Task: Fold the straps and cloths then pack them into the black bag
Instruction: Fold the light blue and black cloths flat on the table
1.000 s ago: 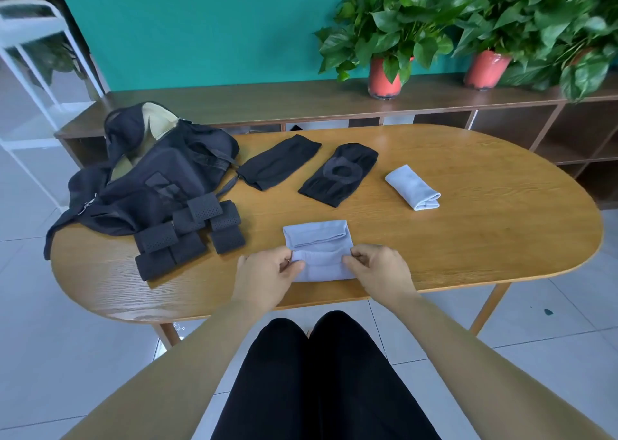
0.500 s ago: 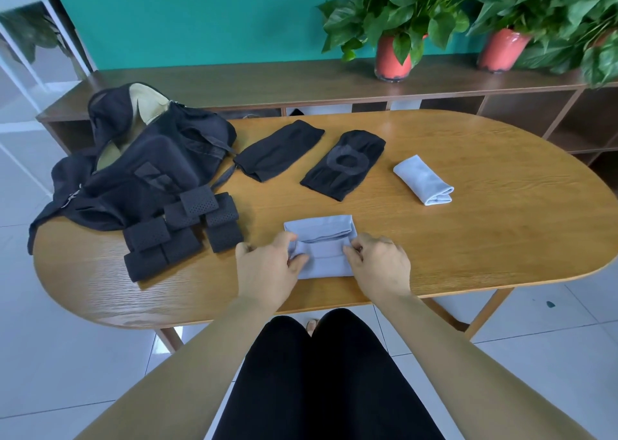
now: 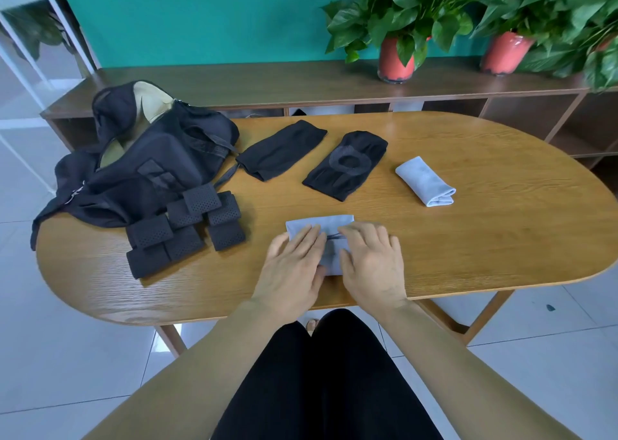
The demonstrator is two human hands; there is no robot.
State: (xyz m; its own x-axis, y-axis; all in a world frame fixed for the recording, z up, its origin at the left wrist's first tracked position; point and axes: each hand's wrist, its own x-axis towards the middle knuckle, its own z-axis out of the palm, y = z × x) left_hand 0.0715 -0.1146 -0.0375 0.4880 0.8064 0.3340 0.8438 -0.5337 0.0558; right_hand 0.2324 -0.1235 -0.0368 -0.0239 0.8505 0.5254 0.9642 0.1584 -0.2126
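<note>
A light blue cloth (image 3: pixel 329 223) lies folded near the table's front edge. My left hand (image 3: pixel 294 265) and my right hand (image 3: pixel 373 264) both press flat on it with straight fingers, covering most of it. A second light blue cloth (image 3: pixel 424 181) lies rolled at the right. Two black cloths lie further back: a flat one (image 3: pixel 282 149) and one with a ring pattern (image 3: pixel 346 164). Folded black perforated straps (image 3: pixel 184 227) sit left of my hands. The black bag (image 3: pixel 143 158) lies open at the table's left end.
The oval wooden table (image 3: pixel 501 238) ends close to my lap. Behind it runs a low wooden shelf (image 3: pixel 267 81) with two red plant pots (image 3: pixel 394 59) (image 3: pixel 503 53). A white rack (image 3: pixel 20 21) stands at the far left.
Both hands let go of the cloth's lower corners after folding them upward and now lie flat on top of it. The cloth is shorter.
</note>
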